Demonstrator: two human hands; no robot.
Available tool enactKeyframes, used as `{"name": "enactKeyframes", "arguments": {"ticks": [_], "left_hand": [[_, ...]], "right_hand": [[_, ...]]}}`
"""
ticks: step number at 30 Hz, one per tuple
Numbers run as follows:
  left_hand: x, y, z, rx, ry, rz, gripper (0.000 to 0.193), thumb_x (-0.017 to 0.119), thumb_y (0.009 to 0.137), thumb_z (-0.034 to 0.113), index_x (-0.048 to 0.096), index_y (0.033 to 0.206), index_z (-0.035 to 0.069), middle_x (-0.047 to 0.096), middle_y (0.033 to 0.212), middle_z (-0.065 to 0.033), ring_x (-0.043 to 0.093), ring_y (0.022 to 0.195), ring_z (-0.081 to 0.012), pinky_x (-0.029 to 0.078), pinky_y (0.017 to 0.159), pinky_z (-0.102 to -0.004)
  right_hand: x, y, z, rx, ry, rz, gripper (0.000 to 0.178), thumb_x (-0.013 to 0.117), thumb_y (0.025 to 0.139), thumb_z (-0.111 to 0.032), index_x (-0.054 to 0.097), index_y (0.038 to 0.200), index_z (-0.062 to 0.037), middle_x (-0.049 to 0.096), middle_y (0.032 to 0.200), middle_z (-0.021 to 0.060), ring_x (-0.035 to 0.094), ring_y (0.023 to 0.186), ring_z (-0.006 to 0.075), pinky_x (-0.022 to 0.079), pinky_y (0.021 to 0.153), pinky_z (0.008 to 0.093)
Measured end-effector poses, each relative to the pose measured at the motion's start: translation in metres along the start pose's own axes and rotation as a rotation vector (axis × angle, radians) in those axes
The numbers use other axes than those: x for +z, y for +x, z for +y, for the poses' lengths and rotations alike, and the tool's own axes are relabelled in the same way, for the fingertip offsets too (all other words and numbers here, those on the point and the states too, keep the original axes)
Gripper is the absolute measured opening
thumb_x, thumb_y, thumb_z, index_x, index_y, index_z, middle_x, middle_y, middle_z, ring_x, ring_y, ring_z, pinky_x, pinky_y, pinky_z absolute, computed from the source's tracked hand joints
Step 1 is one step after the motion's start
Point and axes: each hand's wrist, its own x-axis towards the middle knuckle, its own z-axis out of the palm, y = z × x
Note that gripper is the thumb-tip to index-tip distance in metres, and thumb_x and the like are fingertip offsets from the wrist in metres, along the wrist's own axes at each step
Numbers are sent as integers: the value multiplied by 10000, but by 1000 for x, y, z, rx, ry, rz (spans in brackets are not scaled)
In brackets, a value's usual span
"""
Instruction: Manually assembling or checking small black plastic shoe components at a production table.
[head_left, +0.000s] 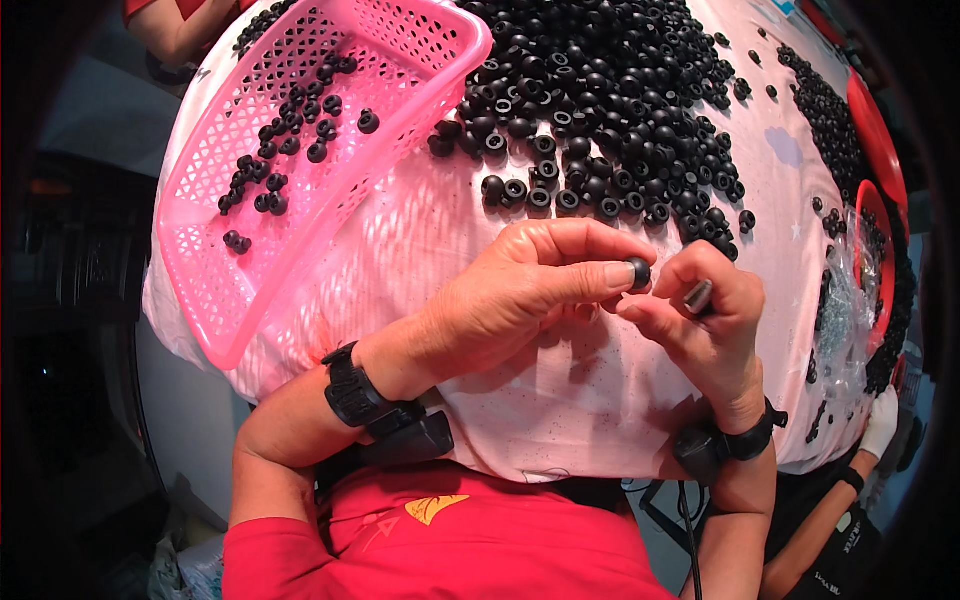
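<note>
Here's the pink basket [228, 345] with black knobs [289, 146] strewn inside, a big heap [610, 90] of more just right of it, a red tray [878, 140] farther right, and, between basket and tray, the left hand [500, 290] pinching a black ball [641, 273], the right hand's [722, 335] fingers curled round a tool [699, 296].

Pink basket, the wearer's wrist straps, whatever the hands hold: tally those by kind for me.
Pink basket: 1
Black wrist straps: 2
Black round piece, left hand: 1
Grey tool, right hand: 1
Total: 5
</note>
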Motion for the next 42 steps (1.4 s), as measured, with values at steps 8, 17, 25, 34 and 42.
{"name": "enactKeyframes", "arguments": {"ticks": [8,17,25,34,42], "left_hand": [[0,3,1,30,137,-4,276,552,933,107,543,1195,19,644,915,-74,644,762,-141,552,644,-299],[2,2,1,32,168,-7,272,547,936,110,544,1187,7,637,865,-82,638,694,-148,545,610,-305],[2,2,1,25,173,16,273,556,933,118,559,1184,12,633,856,-63,625,699,-122,529,619,-268],[4,1,2,21,195,32,261,581,922,124,585,1159,17,628,867,-9,582,718,-39,472,614,-183],[3,1,3,45,266,33,267,593,913,125,583,1157,18,628,832,-14,589,700,-43,441,574,-171]], "right_hand": [[0,2,1,139,17,-136,382,787,734,-349,546,741,-53,589,544,37,603,518,91,440,456,233],[1,2,2,139,-12,-152,394,777,737,-365,541,738,-49,589,543,50,611,522,109,450,462,242],[0,2,0,156,-21,-165,396,777,733,-368,551,741,-43,590,546,53,608,520,112,447,459,247],[1,2,1,145,-48,-165,403,772,727,-390,585,774,-36,586,543,58,609,510,130,454,464,260],[-1,2,1,147,-64,-209,393,767,733,-381,600,765,-28,581,585,84,610,512,168,451,466,279]]}}
